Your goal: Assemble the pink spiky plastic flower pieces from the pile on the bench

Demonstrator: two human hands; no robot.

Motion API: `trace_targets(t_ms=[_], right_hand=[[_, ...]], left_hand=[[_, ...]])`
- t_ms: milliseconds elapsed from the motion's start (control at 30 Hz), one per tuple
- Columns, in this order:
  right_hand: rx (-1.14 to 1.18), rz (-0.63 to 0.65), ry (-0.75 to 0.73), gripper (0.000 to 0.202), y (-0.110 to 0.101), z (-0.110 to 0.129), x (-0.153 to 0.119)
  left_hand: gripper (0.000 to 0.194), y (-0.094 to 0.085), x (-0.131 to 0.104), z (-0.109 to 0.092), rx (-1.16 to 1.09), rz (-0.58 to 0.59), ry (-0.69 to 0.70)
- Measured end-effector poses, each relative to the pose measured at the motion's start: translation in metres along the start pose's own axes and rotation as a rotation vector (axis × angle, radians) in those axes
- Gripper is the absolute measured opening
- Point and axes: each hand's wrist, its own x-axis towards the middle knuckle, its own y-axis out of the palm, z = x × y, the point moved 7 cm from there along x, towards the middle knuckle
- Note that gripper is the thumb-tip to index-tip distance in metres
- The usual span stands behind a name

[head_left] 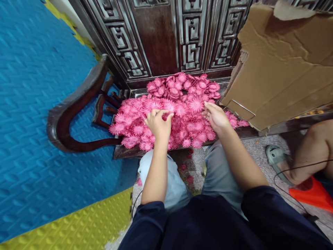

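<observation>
A large heap of pink spiky flower-like pieces (137,129) covers the seat of a dark carved wooden bench (162,45). Over the middle of the heap, my left hand (159,124) has its thumb and index finger curved towards each other with a gap between the tips, and nothing plain to see in it. My right hand (215,116) is at the heap's right side, fingers bent and thumb close to the index finger, beside a pink flower piece (196,104). Whatever may lie between those fingertips is too small to make out.
The bench's curved armrest (74,104) stands at the left, beyond it a blue textured mat (31,121). A torn cardboard sheet (283,69) leans at the right. Another person's leg (309,152) with a sandal (278,159) and a thin black cable are at the lower right.
</observation>
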Motion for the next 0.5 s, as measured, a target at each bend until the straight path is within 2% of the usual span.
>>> trace_targets(t_ms=[233, 333, 500], right_hand=[[-0.039, 0.061, -0.034, 0.027, 0.006, -0.002, 0.001], [-0.047, 0.106, -0.051, 0.028, 0.014, -0.003, -0.002], [-0.058, 0.238, -0.076, 0.028, 0.035, -0.005, -0.012]], left_hand=[[0.017, -0.005, -0.003, -0.006, -0.133, -0.085, 0.034], [0.017, -0.006, -0.010, -0.020, -0.179, -0.100, 0.105], [0.017, 0.001, -0.023, -0.043, -0.305, -0.038, 0.252]])
